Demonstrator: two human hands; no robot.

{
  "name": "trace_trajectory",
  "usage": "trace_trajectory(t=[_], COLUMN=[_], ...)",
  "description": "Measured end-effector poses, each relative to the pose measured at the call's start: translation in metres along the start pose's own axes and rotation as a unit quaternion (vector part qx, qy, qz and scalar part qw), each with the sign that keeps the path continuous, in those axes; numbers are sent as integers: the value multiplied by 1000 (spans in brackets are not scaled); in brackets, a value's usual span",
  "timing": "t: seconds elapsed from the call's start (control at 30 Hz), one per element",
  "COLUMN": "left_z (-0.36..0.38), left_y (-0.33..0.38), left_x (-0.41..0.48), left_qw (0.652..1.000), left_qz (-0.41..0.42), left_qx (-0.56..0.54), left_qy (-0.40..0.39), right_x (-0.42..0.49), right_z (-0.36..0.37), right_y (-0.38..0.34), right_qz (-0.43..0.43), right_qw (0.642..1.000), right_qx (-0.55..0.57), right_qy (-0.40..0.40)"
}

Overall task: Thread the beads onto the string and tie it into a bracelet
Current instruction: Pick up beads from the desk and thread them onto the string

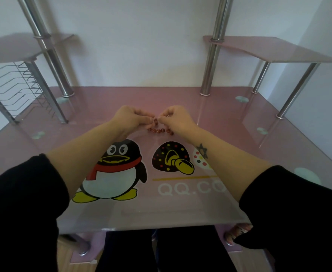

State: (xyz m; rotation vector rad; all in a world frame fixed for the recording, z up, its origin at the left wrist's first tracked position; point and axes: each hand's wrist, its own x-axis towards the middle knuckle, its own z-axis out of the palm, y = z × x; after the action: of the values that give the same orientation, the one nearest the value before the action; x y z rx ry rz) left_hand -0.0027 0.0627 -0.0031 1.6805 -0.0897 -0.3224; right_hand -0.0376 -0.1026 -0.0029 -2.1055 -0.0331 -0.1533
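Beads [160, 130] lie in a short row on the pink worktop [230, 134], just below both hands. Left hand [130, 117] and right hand [178, 116] pinch one bead [155, 121] between them, fingertips nearly touching (the string is too thin to see).

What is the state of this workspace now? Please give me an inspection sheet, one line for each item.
Surface: pink glass desk with a printed penguin picture.
Job's things: one red-brown bead pinched between the two hands; a row of beads lies on the glass below. The string is too thin to see.
Clutter: nothing seen.
Grippers: left hand and right hand, fingertips meeting at the raised bead.
Cables: nothing seen.
Surroundings: wire rack at far left, chrome poles, two raised pink shelves, white wall behind.
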Motion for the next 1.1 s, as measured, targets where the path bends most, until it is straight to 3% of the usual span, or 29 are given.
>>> trace_trajectory(t=[0.37, 0.8, 1.1], left_z=[-9, -10, -9], left_y=[-8, -9, -9], left_x=[-9, -10, -11], left_qw=[998, 993, 992], left_qz=[-6, -26, -27], left_qx=[-60, -116, -119], left_qy=[-4, -18, -37], right_x=[-1, 0, -1], right_z=[8, 12, 10], right_y=[1, 3, 1], right_qz=[-50, -121, -136], right_qw=[998, 980, 975], right_qx=[-12, -151, -170], right_qy=[32, 44, 52])
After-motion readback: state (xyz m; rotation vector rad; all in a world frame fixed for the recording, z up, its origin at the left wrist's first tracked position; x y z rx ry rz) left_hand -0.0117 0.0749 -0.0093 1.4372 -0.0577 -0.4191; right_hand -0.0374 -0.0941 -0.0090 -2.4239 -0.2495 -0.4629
